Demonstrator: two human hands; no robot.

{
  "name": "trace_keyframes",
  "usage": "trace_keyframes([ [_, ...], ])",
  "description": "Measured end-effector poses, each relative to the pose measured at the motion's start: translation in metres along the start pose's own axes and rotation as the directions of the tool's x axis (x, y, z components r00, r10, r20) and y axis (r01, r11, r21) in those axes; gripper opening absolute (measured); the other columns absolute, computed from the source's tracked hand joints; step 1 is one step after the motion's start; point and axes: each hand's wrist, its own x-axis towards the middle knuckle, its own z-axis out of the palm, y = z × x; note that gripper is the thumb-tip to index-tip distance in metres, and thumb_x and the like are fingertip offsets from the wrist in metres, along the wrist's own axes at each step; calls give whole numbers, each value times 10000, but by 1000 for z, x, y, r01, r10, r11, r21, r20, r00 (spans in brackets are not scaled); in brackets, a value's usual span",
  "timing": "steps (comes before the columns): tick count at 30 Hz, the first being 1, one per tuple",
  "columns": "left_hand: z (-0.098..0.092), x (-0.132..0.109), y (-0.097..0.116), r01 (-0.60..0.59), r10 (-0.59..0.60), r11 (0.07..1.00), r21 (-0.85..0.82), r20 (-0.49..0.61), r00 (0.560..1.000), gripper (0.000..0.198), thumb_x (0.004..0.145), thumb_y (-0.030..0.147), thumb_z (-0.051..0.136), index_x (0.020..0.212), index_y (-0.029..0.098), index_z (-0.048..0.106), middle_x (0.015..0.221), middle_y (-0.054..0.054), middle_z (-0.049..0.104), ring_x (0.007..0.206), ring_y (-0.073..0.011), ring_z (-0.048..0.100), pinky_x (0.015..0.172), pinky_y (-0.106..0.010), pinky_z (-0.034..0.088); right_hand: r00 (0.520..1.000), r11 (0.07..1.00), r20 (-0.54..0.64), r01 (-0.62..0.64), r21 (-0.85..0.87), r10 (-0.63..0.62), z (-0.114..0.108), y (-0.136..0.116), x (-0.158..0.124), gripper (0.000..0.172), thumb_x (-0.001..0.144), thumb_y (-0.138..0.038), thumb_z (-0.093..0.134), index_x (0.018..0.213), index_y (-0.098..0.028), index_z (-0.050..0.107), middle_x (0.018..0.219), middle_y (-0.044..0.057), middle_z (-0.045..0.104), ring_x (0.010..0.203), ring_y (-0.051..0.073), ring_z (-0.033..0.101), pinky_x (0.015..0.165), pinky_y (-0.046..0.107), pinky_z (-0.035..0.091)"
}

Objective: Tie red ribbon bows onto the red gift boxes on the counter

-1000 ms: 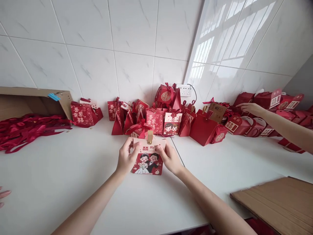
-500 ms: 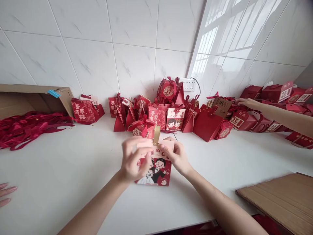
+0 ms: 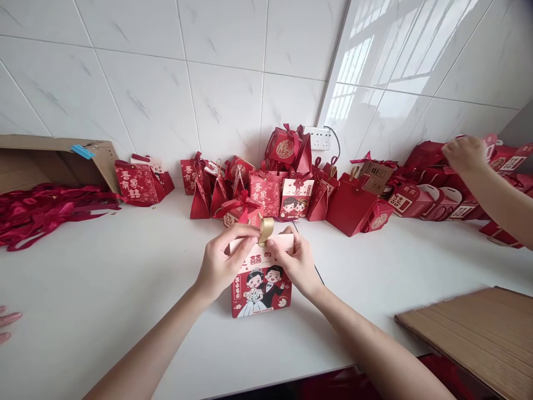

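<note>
A red and cream wedding gift box (image 3: pixel 261 289), printed with a cartoon bride and groom, stands on the white table in front of me. A gold ribbon loop (image 3: pixel 267 229) rises from the middle of its top edge. My left hand (image 3: pixel 222 258) pinches the top of the box just left of the loop, thumb and forefinger at the ribbon's base. On the other side my right hand (image 3: pixel 300 261) grips the top edge, thumb on the front near the ribbon and fingers behind.
Finished-looking red boxes (image 3: pixel 266 194) stand along the tiled wall. Left is a cardboard carton (image 3: pixel 100 161) with red ribbons (image 3: pixel 45 211) spilling out. Another person's hand (image 3: pixel 466 155) is over boxes at right; other fingertips (image 3: pixel 8 319) show at left. A cardboard flap (image 3: pixel 470 328) lies front right.
My left hand has moved from in front of the box to its top edge, uncovering the bride. The other person's hand at right has lifted and shifted right.
</note>
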Motion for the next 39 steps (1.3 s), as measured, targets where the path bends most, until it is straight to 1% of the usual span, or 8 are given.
trace_keyframes([
  [6,1,-2,-5,177,-175,974,-143,30,984,258,788,352,620,985,191,582,920,-31,686,883,-175,658,735,-230,531,1000,998,-13,9,-55,-9,4,0,-1,372,754,-419,610,612,-207,340,566,-73,322,503,62,285,430,188,244],
  [10,-1,-2,-8,282,-270,957,-74,139,953,271,757,441,622,779,172,599,651,8,606,579,-132,582,503,-198,453,1000,996,-21,1,-89,-3,3,1,1,370,750,-438,596,618,-211,334,565,-70,335,506,67,290,437,194,247],
  [17,-4,1,-14,317,-313,941,-115,56,948,367,747,519,606,831,162,611,733,-31,648,660,-171,603,565,-235,474,953,999,301,-4,-53,20,-22,6,17,211,758,-375,607,771,-165,584,678,-18,566,625,122,496,576,234,400],
  [20,1,2,-27,252,-255,925,-285,27,967,546,760,567,574,1140,177,531,1142,-118,625,1073,-263,585,855,-337,495,992,978,64,-119,172,110,-33,8,28,257,724,-405,664,775,-158,616,731,8,638,656,151,564,604,259,453],
  [23,12,-4,-40,297,-313,889,-348,11,950,802,708,613,618,1345,217,335,1398,-163,427,1308,-306,404,1024,-440,397,937,895,-263,-96,436,229,-41,10,37,278,707,-416,690,830,-177,618,792,24,677,676,171,606,616,285,491],
  [27,30,-17,-39,427,-376,840,-336,208,903,902,708,596,637,1409,259,181,1420,-176,384,1311,-321,400,1059,-530,338,890,804,-348,-35,593,295,-38,13,39,266,723,-383,684,901,-192,629,928,42,699,772,182,639,676,299,514],
  [33,38,-22,-23,330,-317,919,-214,94,944,747,788,407,621,1397,276,209,1373,-140,428,1193,-279,519,979,-455,446,928,653,-81,-192,733,363,-12,26,28,229,744,-367,625,926,-228,641,986,22,693,922,194,625,801,324,512],
  [39,26,-20,-28,-112,112,993,38,4,994,780,749,159,634,1411,298,245,1377,-119,424,1248,-268,458,993,-411,442,935,605,9,-236,760,353,-10,25,25,19,708,-219,582,716,-231,570,676,-31,610,621,137,551,661,270,501],
])
